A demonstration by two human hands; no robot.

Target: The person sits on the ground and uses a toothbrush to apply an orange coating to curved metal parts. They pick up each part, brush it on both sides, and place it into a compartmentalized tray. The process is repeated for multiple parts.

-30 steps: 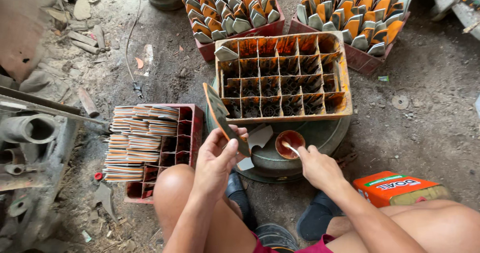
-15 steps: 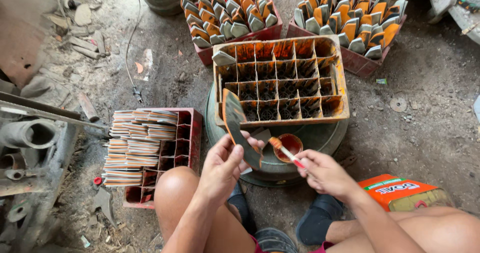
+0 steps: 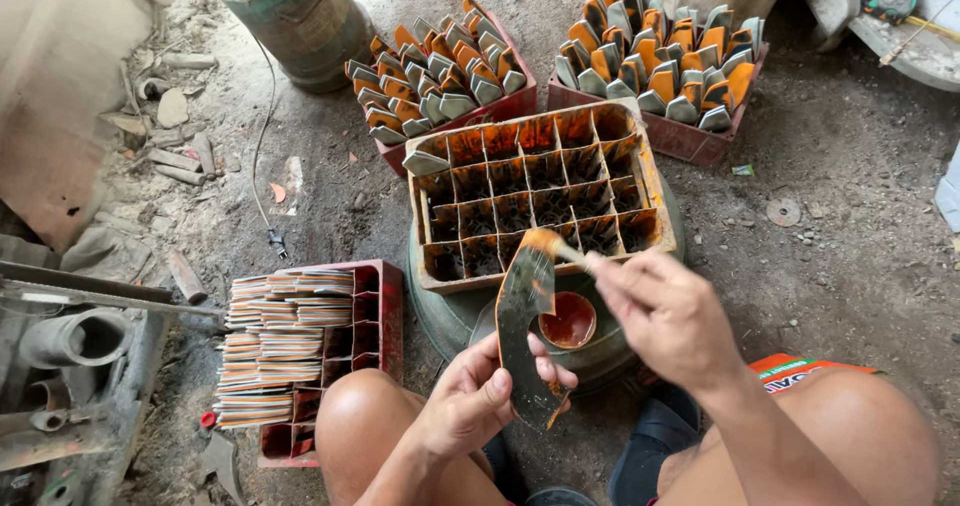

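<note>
My left hand (image 3: 478, 394) grips a dark curved metal blade (image 3: 524, 318) by its lower end and holds it upright. My right hand (image 3: 668, 311) pinches a small brush (image 3: 553, 246) whose orange-wet tip touches the top of the blade. Under the blade, a small bowl of orange-red paint (image 3: 568, 320) rests on a round green drum (image 3: 450, 311). Just behind it on the drum stands a wooden divided crate (image 3: 648, 181), paint-stained, with one grey blade in its far-left cell.
Two red crates (image 3: 515, 101) (image 3: 690, 141) at the back hold several orange-tipped blades. A red crate (image 3: 385, 311) at left holds stacked flat blades. Rusty machine parts (image 3: 70, 346) lie far left, a cylinder (image 3: 300, 21) stands behind, and an orange packet (image 3: 795, 374) lies by my right knee.
My right hand lifted the brush from the paint bowl up to the blade's top. My left hand has turned the blade more upright.
</note>
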